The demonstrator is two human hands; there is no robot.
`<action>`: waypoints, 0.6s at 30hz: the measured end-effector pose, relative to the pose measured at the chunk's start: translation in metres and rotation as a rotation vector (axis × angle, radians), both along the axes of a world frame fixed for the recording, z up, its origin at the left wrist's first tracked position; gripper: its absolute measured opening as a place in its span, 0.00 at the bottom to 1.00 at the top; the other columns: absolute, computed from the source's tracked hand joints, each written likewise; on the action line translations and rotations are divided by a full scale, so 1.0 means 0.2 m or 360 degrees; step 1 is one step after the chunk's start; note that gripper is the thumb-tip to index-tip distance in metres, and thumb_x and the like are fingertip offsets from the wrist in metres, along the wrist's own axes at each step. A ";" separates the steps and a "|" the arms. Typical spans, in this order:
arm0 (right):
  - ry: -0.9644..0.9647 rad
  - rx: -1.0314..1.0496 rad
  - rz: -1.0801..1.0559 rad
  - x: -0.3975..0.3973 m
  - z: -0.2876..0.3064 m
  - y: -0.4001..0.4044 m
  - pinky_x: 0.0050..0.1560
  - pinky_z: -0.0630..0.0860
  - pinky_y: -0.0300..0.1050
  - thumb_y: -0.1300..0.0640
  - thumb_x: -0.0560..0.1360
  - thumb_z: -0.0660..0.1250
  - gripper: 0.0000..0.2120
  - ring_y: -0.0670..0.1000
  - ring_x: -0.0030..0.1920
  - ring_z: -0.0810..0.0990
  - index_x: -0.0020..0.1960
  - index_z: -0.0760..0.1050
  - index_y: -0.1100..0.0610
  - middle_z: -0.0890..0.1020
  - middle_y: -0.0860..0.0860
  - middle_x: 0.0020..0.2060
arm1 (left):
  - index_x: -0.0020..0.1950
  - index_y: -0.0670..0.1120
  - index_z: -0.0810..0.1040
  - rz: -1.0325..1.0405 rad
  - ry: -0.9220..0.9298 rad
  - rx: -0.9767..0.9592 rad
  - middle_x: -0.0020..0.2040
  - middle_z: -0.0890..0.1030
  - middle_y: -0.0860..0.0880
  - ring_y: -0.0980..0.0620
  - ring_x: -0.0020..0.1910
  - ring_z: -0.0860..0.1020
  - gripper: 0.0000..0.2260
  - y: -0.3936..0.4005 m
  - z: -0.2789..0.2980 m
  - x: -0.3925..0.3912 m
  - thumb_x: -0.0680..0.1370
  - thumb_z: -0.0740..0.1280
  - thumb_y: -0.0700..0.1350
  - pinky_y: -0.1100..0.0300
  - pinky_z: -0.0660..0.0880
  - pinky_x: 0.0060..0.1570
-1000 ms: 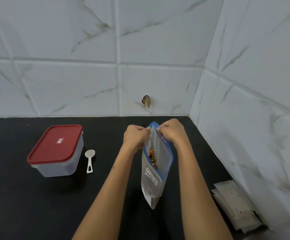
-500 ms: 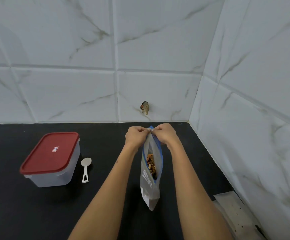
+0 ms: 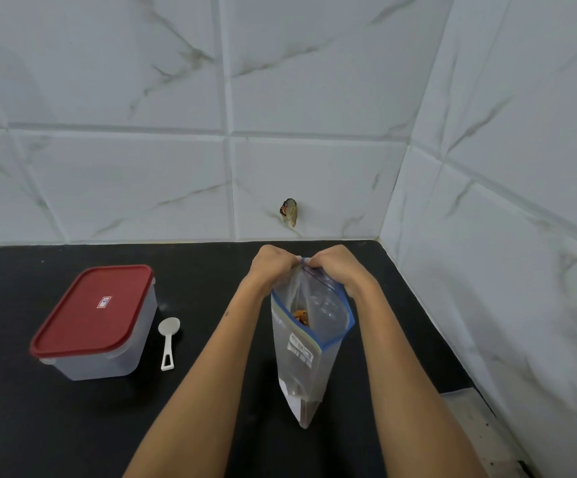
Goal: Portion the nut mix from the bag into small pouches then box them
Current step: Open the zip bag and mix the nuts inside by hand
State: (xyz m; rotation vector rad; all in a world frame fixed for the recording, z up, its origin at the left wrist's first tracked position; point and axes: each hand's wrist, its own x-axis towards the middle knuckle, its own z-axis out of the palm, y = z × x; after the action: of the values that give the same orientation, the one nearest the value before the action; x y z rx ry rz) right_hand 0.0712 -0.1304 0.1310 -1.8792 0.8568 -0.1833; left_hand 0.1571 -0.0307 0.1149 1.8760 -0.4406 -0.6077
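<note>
both hands meet at the far top corner of the zip bag (image 3: 309, 343). the left hand (image 3: 273, 267) has its fingers curled in a pinch on the near-left lip of the mouth, and the right hand (image 3: 335, 267) has its fingers curled on the far-right lip, so each grips the bag's blue-edged rim. the knuckles nearly touch above the corner, and the mouth gapes between the two lips below them.

the bag stands near the back right corner of a black counter (image 3: 211, 408), with white marble-look tiles (image 3: 142, 98) on the back wall and the right wall. a small brownish thing (image 3: 289, 212) sticks to the back wall just above the counter; what it is cannot be told.

the bag's long axis is roughly upright, mouth up and tilted toward the camera, its narrow bottom end toward the viewer. some nut mix (image 3: 301, 317) shows inside. to the left, well apart, a clear box with a red lid (image 3: 92, 307) sits shut, and a white scoop (image 3: 168, 341) lies just beside it, bowl pointing to the wall. pale flat pouches (image 3: 466, 412) lie at the right wall.
</note>
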 end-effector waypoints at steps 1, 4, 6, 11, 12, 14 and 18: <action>-0.0010 0.0162 -0.0013 0.00 0.00 0.00 0.40 0.73 0.44 0.58 0.75 0.66 0.08 0.53 0.37 0.79 0.44 0.80 0.64 0.81 0.58 0.37 | 0.51 0.37 0.82 -0.0004 0.0107 0.0021 0.47 0.82 0.42 0.46 0.48 0.79 0.09 0.00 0.00 0.01 0.77 0.67 0.41 0.53 0.76 0.51; -0.0022 0.0738 -0.0006 -0.01 -0.03 -0.03 0.36 0.74 0.41 0.60 0.76 0.63 0.08 0.48 0.31 0.77 0.40 0.77 0.61 0.79 0.54 0.31 | 0.53 0.37 0.79 -0.0095 0.0509 0.0024 0.46 0.80 0.40 0.43 0.44 0.79 0.09 0.01 0.01 0.04 0.78 0.62 0.39 0.48 0.78 0.51; -0.0031 0.1031 -0.0012 -0.01 -0.05 -0.04 0.41 0.74 0.42 0.59 0.77 0.62 0.08 0.49 0.34 0.77 0.42 0.77 0.61 0.79 0.53 0.32 | 0.45 0.39 0.76 -0.0161 0.0858 -0.0026 0.40 0.77 0.42 0.46 0.37 0.77 0.08 0.03 0.02 0.05 0.79 0.60 0.40 0.52 0.77 0.42; -0.0192 0.1276 -0.0115 -0.02 -0.12 -0.02 0.48 0.77 0.47 0.56 0.77 0.65 0.09 0.51 0.40 0.79 0.49 0.79 0.62 0.81 0.55 0.39 | 0.43 0.42 0.76 -0.0158 0.1278 -0.0260 0.36 0.79 0.44 0.48 0.34 0.79 0.10 0.04 -0.04 0.05 0.81 0.60 0.42 0.51 0.77 0.43; -0.0236 0.1317 -0.0143 -0.02 -0.14 -0.01 0.47 0.78 0.47 0.55 0.76 0.67 0.10 0.52 0.40 0.80 0.49 0.79 0.62 0.81 0.56 0.39 | 0.43 0.41 0.76 -0.0146 0.1307 -0.0290 0.34 0.79 0.45 0.49 0.32 0.79 0.10 0.04 -0.05 0.04 0.81 0.61 0.42 0.53 0.78 0.41; -0.0300 0.1359 -0.0196 -0.03 -0.17 -0.01 0.46 0.79 0.47 0.54 0.75 0.68 0.10 0.52 0.41 0.81 0.49 0.79 0.62 0.82 0.56 0.40 | 0.44 0.40 0.77 -0.0092 0.1311 -0.0312 0.37 0.79 0.44 0.49 0.34 0.79 0.08 0.05 -0.06 0.04 0.81 0.62 0.41 0.53 0.78 0.41; -0.0349 0.1242 -0.0280 -0.09 -0.19 0.00 0.48 0.80 0.49 0.54 0.73 0.71 0.15 0.53 0.42 0.81 0.54 0.80 0.63 0.82 0.58 0.43 | 0.49 0.38 0.78 -0.0021 0.1268 -0.0444 0.44 0.78 0.42 0.48 0.41 0.78 0.03 0.10 -0.07 0.04 0.79 0.65 0.36 0.53 0.77 0.49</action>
State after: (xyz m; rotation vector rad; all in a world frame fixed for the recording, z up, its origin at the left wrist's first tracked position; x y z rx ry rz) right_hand 0.0542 -0.1310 0.0930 -1.0377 0.7891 -0.1323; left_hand 0.1645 -0.0109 0.1008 1.2341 -0.0058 -1.1643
